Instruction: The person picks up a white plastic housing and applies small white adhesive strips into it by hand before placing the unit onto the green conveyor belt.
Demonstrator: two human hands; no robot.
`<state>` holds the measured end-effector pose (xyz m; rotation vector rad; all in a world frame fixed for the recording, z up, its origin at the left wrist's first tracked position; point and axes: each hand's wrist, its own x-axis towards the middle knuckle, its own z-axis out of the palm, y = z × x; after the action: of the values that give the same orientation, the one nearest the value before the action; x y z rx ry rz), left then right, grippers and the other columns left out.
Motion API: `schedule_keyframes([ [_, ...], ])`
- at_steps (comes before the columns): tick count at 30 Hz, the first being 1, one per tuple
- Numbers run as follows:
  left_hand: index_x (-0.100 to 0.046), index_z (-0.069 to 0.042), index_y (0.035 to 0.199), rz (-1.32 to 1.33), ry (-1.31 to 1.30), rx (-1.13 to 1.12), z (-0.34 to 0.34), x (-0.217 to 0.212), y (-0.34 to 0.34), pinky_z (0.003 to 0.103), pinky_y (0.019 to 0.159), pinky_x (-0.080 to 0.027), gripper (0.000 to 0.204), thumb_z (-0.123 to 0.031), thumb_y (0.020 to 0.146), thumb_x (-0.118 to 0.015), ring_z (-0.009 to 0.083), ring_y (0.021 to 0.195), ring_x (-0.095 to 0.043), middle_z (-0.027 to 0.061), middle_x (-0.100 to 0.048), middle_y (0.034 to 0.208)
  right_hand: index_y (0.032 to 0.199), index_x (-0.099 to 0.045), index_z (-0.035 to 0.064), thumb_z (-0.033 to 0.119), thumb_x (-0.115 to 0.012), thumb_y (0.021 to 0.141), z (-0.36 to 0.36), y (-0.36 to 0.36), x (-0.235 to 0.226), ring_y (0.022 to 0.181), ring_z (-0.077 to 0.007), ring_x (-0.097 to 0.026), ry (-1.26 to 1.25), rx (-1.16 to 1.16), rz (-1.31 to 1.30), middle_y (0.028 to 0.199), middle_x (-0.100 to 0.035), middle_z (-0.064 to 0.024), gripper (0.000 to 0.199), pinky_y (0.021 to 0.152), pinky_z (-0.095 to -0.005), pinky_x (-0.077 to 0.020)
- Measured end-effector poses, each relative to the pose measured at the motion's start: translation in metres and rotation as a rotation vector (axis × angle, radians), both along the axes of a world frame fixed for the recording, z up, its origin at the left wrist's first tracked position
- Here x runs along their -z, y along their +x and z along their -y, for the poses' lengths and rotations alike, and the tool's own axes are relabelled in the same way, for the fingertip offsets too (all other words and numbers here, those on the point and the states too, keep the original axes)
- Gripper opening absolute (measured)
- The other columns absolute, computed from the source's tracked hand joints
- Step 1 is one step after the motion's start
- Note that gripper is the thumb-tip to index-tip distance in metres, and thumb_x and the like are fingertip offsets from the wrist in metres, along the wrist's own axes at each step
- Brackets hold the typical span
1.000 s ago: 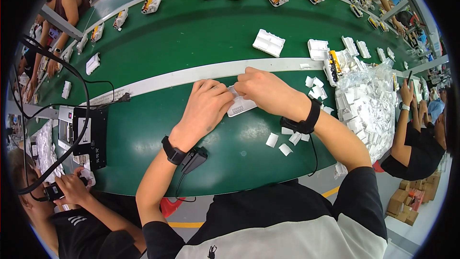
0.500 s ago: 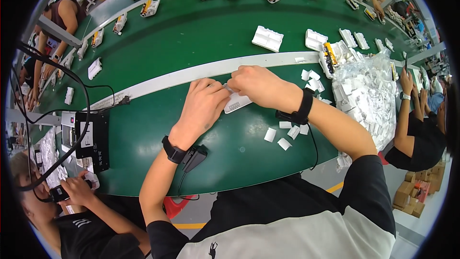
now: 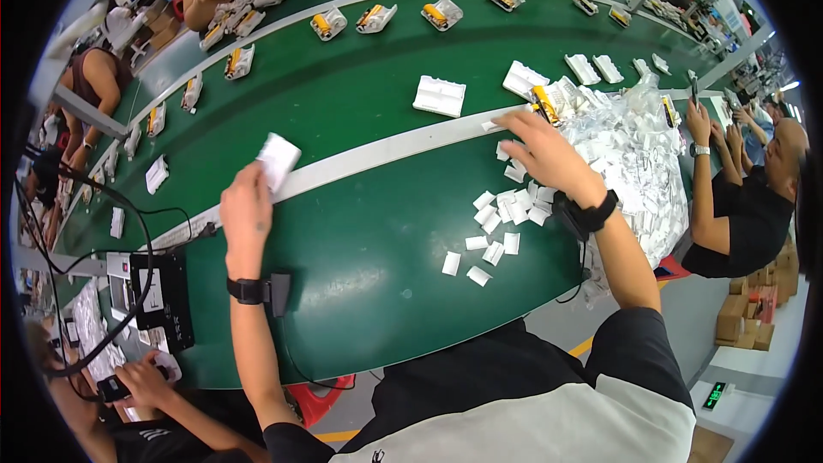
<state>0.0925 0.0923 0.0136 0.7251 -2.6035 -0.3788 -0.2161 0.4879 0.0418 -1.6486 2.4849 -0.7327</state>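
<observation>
My left hand (image 3: pixel 247 210) pinches a white plastic cover (image 3: pixel 279 161) by its lower end, above the pale rail at the belt's near edge. To the right, my right hand (image 3: pixel 549 153) reaches out with fingers apart. Its fingertips are close to a small white plastic piece (image 3: pixel 490 126) on the rail; whether they touch it I cannot tell. Just beyond that hand stands a white housing with a yellow part (image 3: pixel 545 105). Several small white curved pieces (image 3: pixel 506 206) lie loose on the green table below my right hand.
A clear plastic bag (image 3: pixel 634 180) heaped with small white pieces lies at the right. White shells (image 3: pixel 440 96) and yellow-and-white assemblies (image 3: pixel 441 13) sit on the green belt. A black box device (image 3: pixel 163 300) and cables are at the left. Other people work around the table.
My hands have parted. The left went left toward the belt, carrying the white cover; the right let go of it and moved right, toward the small piece on the rail. The view has shifted.
</observation>
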Motion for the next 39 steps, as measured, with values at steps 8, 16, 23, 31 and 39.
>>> schedule_keyframes([
  [8,-0.049,-0.006,0.156,-0.138,-0.048,0.032,0.009,0.019,-0.009,0.048,0.109,-0.051,0.053,-0.004,0.103,-0.056,0.0442,0.136,-0.059,0.0226,-0.056,0.154,0.15,-0.058,0.0081,0.028,-0.066,0.104,-0.019,0.048,0.037,0.144,-0.0415,-0.05,0.125,0.117,-0.313,0.156,-0.051,-0.0206,0.05,0.118,-0.0461,-0.0453],
  [16,-0.054,-0.008,0.152,-0.085,0.066,-0.012,0.013,0.01,-0.003,0.045,0.108,-0.051,0.05,-0.005,0.103,-0.06,0.0419,0.137,-0.057,0.0186,-0.053,0.158,0.146,-0.061,0.0125,0.025,-0.07,0.102,0.002,0.043,-0.012,0.138,-0.0394,-0.056,0.171,0.191,0.062,0.154,-0.055,-0.0175,0.046,0.109,-0.0452,-0.0524],
  [23,-0.065,-0.006,0.138,-0.078,-0.076,-0.045,0.026,0.02,0.0,0.045,0.106,-0.053,0.038,-0.009,0.1,-0.065,0.0404,0.129,-0.063,0.0179,-0.062,0.147,0.14,-0.065,0.011,0.018,-0.071,0.099,0.049,0.028,0.013,0.131,-0.0377,-0.061,0.138,-0.049,-0.127,0.149,-0.06,-0.0161,0.042,0.106,-0.0449,-0.0543],
  [31,-0.073,-0.005,0.122,-0.104,-0.049,0.004,0.04,0.028,0.016,0.046,0.107,-0.052,0.027,-0.015,0.097,-0.069,0.039,0.124,-0.065,0.0156,-0.072,0.13,0.126,-0.073,0.0091,0.001,-0.077,0.086,0.032,0.058,0.007,0.123,-0.0363,-0.063,0.122,-0.018,-0.02,0.133,-0.067,-0.011,0.041,0.103,-0.0445,-0.0544],
  [39,-0.073,-0.01,0.124,-0.024,0.01,-0.227,0.081,0.002,0.02,0.045,0.106,-0.052,0.027,-0.019,0.099,-0.068,0.0356,0.122,-0.066,0.0136,-0.072,0.126,0.116,-0.069,0.002,-0.006,-0.072,0.087,0.016,0.067,0.001,0.095,-0.0363,-0.069,0.187,0.082,0.143,0.121,-0.066,-0.016,0.03,0.083,-0.044,-0.0565],
])
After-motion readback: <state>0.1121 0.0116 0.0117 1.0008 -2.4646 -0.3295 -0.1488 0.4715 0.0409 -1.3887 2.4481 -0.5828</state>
